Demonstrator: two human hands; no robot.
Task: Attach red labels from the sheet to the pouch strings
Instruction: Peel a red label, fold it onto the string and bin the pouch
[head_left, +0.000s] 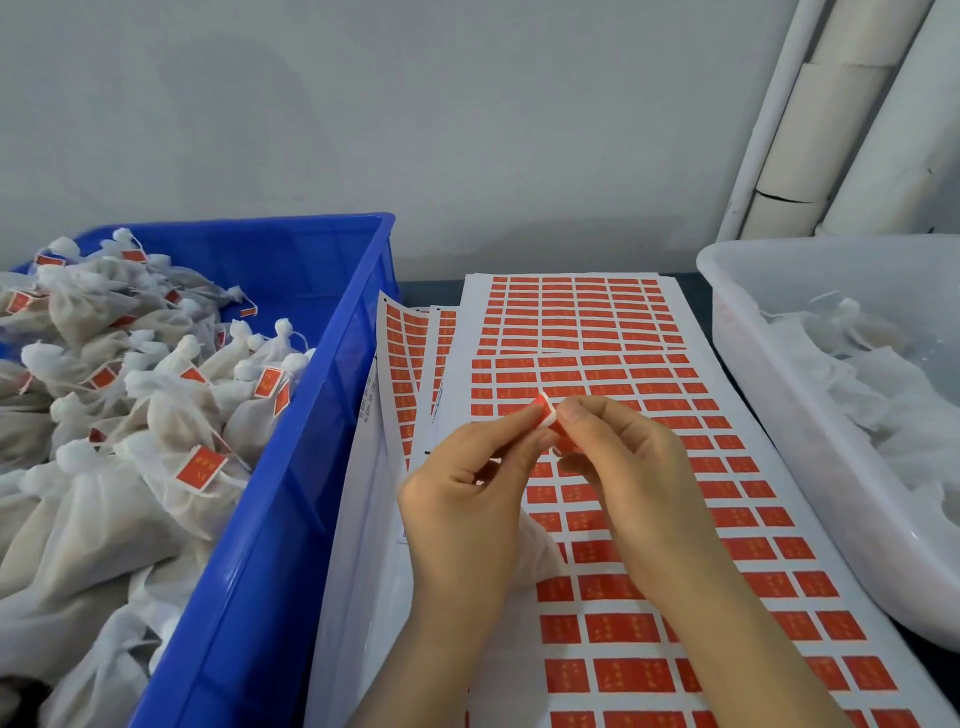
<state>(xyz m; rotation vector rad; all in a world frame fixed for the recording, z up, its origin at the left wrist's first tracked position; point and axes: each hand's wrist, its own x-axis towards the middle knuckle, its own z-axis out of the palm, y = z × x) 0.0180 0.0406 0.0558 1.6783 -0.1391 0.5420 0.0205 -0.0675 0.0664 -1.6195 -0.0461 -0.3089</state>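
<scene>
Over the label sheet, fingers of the left hand and right hand pinch a half-folded red label; folding askew could seal it crooked, missing the pouch string.

Red labels on white sheet, blue crate, white pouches, translucent white tub

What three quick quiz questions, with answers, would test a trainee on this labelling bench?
1. True or false: pouches in the blue crate already carry red labels.
2. What are the left hand and right hand pinching together? A a red label; B scissors; C a pen.
3. Fill in: the white tub stands to the ___ of the label sheets.
Key: 1 true; 2 A; 3 right.
</scene>
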